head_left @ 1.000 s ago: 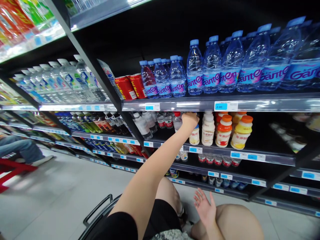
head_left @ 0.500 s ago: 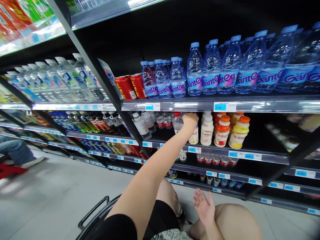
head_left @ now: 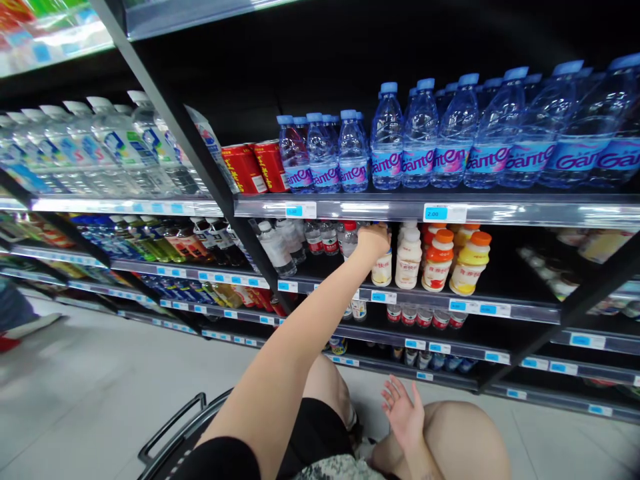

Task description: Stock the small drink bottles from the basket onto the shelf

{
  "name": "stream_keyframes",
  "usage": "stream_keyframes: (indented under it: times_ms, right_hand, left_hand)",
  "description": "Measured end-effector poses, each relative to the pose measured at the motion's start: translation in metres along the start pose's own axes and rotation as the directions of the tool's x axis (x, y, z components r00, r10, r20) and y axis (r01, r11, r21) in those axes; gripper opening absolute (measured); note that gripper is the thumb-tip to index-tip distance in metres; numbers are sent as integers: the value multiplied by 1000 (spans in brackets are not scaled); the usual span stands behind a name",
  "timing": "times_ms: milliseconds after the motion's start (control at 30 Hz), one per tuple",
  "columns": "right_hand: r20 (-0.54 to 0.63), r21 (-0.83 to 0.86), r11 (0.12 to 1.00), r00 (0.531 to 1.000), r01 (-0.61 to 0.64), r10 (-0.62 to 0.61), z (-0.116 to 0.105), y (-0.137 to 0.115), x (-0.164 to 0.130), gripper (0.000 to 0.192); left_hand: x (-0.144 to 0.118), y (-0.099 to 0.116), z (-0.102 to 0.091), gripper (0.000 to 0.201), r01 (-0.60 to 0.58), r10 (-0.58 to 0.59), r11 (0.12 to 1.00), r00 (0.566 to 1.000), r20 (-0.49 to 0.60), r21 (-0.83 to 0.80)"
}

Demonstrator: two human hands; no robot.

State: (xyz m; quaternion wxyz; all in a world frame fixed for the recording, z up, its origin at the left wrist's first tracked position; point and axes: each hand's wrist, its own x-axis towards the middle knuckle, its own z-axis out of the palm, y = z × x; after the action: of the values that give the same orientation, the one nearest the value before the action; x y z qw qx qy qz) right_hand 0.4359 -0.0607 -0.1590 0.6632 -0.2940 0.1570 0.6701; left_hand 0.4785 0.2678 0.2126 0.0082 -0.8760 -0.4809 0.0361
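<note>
My left hand (head_left: 374, 241) reaches onto the middle shelf, its fingers curled round the upper part of a milk drink bottle (head_left: 382, 270) with a white and yellow label. The cap and most fingertips are hidden by the hand. The bottle stands upright at the shelf's front edge. To its right are white milk drink bottles (head_left: 409, 261), then ones with orange caps (head_left: 438, 265). A red-capped clear bottle (head_left: 349, 237) is just left of my wrist. Low by my knee, my right hand (head_left: 404, 412) rests palm up, fingers apart and holding nothing.
The shelf edge (head_left: 350, 207) above runs close over my left hand, with blue water bottles (head_left: 387, 143) and red cans (head_left: 243, 170) on it. A black upright (head_left: 215, 157) divides the shelves. A black-rimmed basket or cart (head_left: 173, 427) is at my left. Far left, a person's leg shows.
The view has shifted slightly, so the shelves sit a little further left. My left hand stays at the same bottle, and my right hand remains palm up.
</note>
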Motion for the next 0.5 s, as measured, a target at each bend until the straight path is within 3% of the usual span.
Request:
stream_keyframes:
  times_ms: [200, 500]
  right_hand:
    - [-7, -30, 1000, 1000, 3, -4, -1, 0, 1, 58]
    - [-18, -56, 998, 1000, 20, -21, -5, 1, 0, 55]
  left_hand:
    - [-6, -6, 8, 53, -16, 17, 1000, 997, -78, 4]
    - [-7, -13, 9, 55, -49, 49, 999, 996, -77, 8]
